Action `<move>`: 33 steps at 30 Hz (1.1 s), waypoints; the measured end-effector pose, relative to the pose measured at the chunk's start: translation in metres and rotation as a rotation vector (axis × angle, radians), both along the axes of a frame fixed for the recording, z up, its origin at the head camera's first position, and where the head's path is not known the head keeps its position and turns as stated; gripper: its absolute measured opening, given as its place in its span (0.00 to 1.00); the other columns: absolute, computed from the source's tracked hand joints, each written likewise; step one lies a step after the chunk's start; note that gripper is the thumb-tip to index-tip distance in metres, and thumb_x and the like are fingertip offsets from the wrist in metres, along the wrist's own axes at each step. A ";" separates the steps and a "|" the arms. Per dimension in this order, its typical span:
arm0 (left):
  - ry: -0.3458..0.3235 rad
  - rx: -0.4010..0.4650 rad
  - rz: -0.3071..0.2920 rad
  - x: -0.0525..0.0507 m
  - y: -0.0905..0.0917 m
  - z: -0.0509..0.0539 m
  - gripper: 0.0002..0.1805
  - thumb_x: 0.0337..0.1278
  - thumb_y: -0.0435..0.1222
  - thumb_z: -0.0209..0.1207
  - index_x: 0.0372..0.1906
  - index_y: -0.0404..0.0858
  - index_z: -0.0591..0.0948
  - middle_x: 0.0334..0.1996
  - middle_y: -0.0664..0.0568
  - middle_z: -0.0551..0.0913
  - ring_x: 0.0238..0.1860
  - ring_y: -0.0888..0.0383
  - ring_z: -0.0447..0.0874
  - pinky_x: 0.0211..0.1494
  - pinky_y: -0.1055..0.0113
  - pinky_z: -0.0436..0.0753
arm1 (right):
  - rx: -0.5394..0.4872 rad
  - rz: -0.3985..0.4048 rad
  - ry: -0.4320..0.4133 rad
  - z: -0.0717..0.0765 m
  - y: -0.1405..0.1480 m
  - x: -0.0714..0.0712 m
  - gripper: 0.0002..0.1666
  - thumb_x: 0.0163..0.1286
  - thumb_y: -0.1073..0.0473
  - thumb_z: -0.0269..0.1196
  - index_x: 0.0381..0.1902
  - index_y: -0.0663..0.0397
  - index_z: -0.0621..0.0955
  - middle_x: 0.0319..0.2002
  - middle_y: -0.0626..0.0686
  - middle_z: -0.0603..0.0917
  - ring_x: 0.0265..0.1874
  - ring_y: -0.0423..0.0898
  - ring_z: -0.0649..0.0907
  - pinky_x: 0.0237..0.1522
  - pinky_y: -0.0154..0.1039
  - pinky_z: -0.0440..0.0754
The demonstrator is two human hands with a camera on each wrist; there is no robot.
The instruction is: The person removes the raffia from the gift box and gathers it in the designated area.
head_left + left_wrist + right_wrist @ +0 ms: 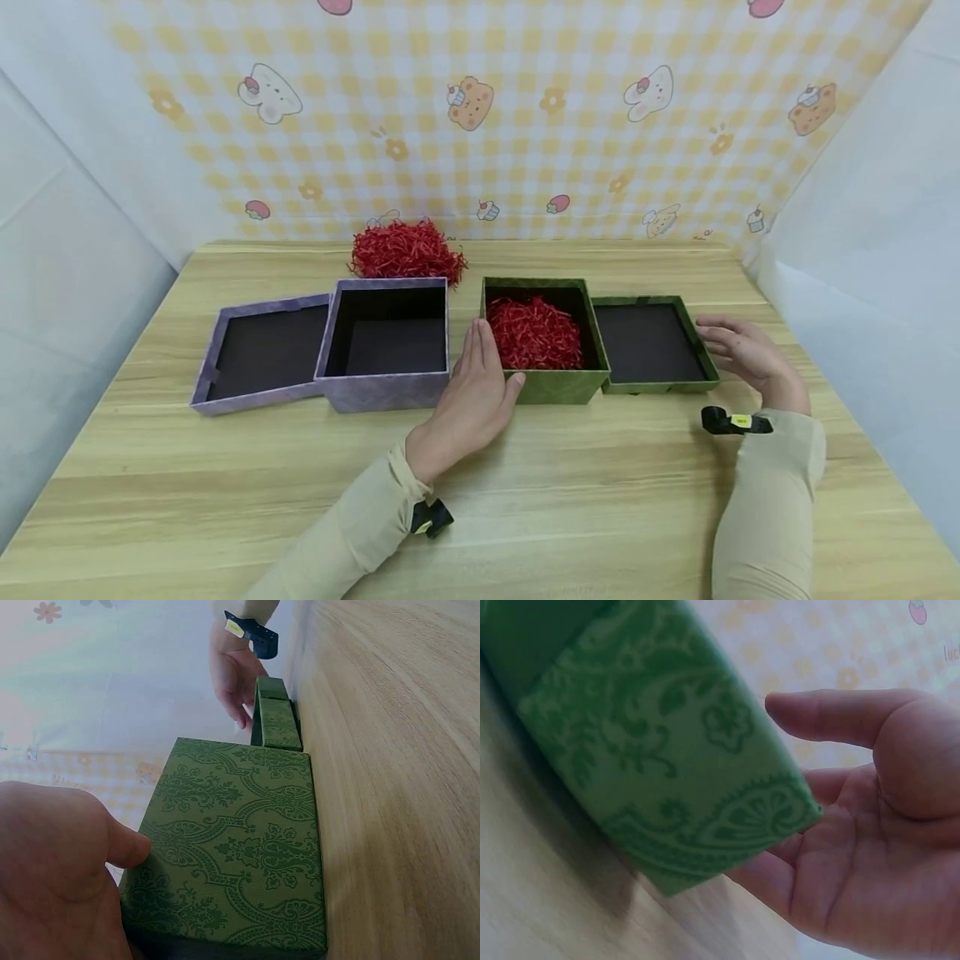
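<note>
A green patterned box [558, 387] stands open on the table with red shredded paper [534, 333] inside. My left hand [477, 387] lies along its left wall with straight fingers, the thumb by the front face. In the left wrist view that thumb is at the edge of the green box [232, 847]. Beside the box on the right lies a green lid [645, 342], dark inside face up. My right hand [750, 354] is at the lid's right edge, fingers loosely bent; in the right wrist view they spread around the lid's corner [735, 795], some hidden behind it.
To the left stands an open purple box [390, 390] with a dark, bare inside. Its purple lid [262, 398] lies against its left side, inside face up. Behind the purple box sits a heap of red shredded paper [405, 250]. A checked cloth [510, 158] hangs at the table's back.
</note>
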State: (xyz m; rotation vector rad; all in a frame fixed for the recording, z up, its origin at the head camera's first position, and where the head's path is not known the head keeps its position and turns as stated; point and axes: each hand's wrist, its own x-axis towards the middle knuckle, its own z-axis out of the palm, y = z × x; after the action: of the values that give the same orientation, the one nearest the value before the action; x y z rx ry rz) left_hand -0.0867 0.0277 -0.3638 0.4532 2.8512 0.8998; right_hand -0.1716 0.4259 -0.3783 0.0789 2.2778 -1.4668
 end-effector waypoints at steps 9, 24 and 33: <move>0.004 -0.005 0.007 0.000 0.001 0.002 0.42 0.71 0.48 0.40 0.69 0.25 0.34 0.70 0.35 0.29 0.70 0.45 0.27 0.69 0.52 0.45 | 0.045 -0.007 -0.003 0.002 0.000 0.000 0.42 0.74 0.44 0.45 0.72 0.66 0.46 0.70 0.70 0.43 0.66 0.67 0.49 0.62 0.61 0.53; 0.029 -0.004 0.017 0.001 0.001 -0.001 0.41 0.71 0.47 0.41 0.69 0.24 0.35 0.70 0.34 0.30 0.70 0.45 0.28 0.70 0.53 0.45 | 0.072 -0.026 0.008 -0.002 -0.004 0.000 0.39 0.75 0.45 0.44 0.71 0.66 0.50 0.69 0.68 0.48 0.65 0.63 0.55 0.59 0.53 0.63; 0.024 0.005 0.020 0.001 0.001 -0.001 0.42 0.71 0.47 0.41 0.68 0.25 0.33 0.69 0.35 0.26 0.70 0.45 0.27 0.70 0.53 0.45 | 0.147 -0.011 0.000 0.001 -0.002 0.001 0.40 0.74 0.45 0.47 0.70 0.69 0.53 0.61 0.66 0.62 0.43 0.40 0.75 0.45 0.35 0.75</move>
State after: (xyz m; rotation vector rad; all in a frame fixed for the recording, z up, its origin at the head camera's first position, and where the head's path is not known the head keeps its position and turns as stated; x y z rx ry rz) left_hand -0.0856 0.0285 -0.3651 0.4402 2.8804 0.9104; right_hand -0.1704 0.4236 -0.3775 0.1356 2.3865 -1.3024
